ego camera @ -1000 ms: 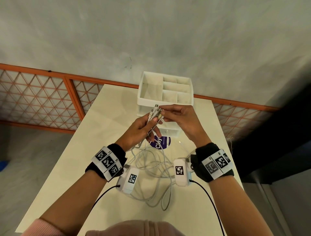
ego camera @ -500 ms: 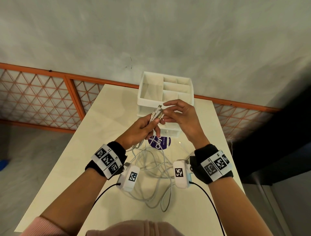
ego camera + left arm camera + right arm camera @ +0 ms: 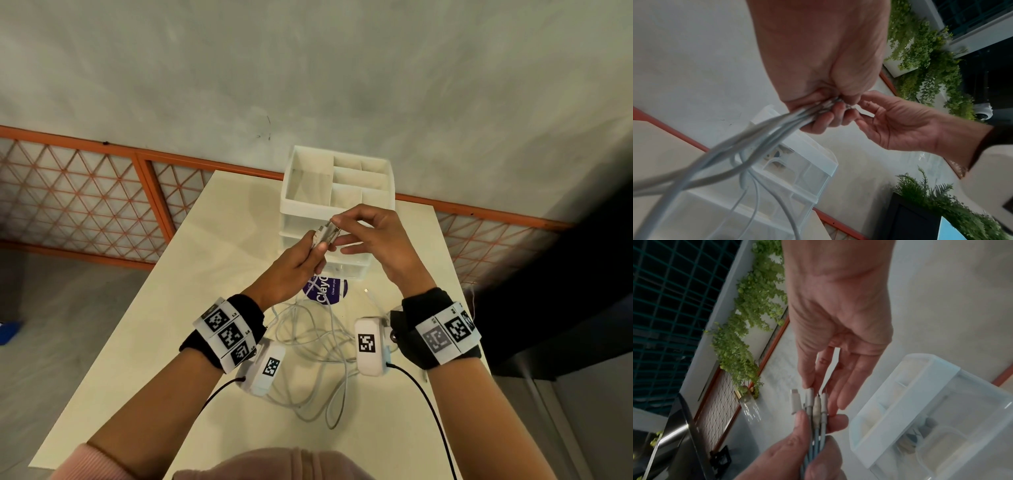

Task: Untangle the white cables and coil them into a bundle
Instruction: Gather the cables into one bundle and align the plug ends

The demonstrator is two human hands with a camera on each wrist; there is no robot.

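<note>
Both forearms are bare, with a black band wrapped around each wrist. Strapped over the left wrist band [image 3: 226, 334] are three white plates printed with black square codes; the right wrist band [image 3: 442, 330] shows two (one looks faded grey). A white camera box [image 3: 263, 366] hangs under each wrist, coded too, trailing a thin black cable [image 3: 424, 404]. Pink sleeve [image 3: 82, 460] at the elbow.

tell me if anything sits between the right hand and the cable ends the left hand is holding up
Nothing visible does. The right hand has its fingertips right at the connector ends, which the left hand grips, lifted well above the table.
</note>
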